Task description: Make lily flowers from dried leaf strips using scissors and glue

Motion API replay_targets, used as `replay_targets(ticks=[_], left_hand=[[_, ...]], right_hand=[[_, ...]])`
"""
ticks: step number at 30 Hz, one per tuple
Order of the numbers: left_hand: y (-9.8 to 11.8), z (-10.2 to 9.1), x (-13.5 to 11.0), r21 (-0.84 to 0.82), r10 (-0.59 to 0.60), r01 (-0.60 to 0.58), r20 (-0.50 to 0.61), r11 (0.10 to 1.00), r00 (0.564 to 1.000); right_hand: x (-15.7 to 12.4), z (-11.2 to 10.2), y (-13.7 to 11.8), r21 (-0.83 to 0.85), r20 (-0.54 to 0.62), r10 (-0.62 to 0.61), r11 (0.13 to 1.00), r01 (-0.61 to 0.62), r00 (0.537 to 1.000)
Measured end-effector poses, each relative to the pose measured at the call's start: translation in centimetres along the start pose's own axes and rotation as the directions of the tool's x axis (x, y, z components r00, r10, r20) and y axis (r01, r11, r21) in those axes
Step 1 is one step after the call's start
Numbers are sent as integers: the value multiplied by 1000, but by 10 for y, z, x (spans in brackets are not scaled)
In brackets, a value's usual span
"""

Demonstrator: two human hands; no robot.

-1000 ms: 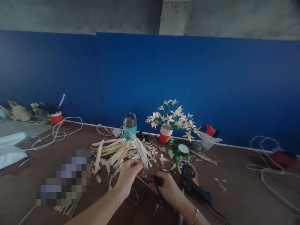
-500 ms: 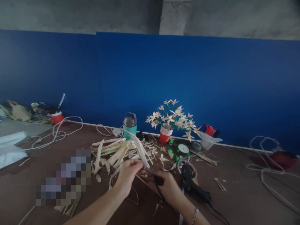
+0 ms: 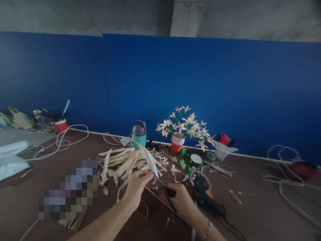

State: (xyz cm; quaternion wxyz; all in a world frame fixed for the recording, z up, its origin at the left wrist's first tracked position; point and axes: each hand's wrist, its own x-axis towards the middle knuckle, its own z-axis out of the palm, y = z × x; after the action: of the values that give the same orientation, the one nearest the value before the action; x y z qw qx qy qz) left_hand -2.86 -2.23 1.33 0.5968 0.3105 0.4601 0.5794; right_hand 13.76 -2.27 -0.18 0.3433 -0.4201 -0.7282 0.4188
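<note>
My left hand pinches the lower end of a long pale dried leaf strip that rises up and away from it. Right beside it, my right hand is closed round black-handled scissors, whose blades meet the strip close to my left fingers. Behind both hands lies a heap of dried leaf strips on the brown table.
A black glue gun lies just right of my right hand. Further back stand a teal flask, an orange cup of leaf flowers, a green ribbon roll and a red cup. White cables run left and right.
Both hands have risen slightly and drawn closer together; the scissors' blades have moved up to the strip by my left fingers.
</note>
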Motion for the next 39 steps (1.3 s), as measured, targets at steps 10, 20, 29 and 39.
replay_targets(ticks=[10,20,29,39], left_hand=[[6,-3,1,61,43,-46,60,997,997],[5,0,1,35,50,-53,82,998,995],[5,0,0,28,66,-69,85,997,994],[3,1,-1,24,48,-51,102,998,994]], right_hand=[[-1,1,3,16,19,62,998,-63,998],[-1,1,3,63,27,56,996,-58,998],[0,0,2,-6,-1,76,997,-76,997],[0,1,-3,56,30,53,997,-55,998]])
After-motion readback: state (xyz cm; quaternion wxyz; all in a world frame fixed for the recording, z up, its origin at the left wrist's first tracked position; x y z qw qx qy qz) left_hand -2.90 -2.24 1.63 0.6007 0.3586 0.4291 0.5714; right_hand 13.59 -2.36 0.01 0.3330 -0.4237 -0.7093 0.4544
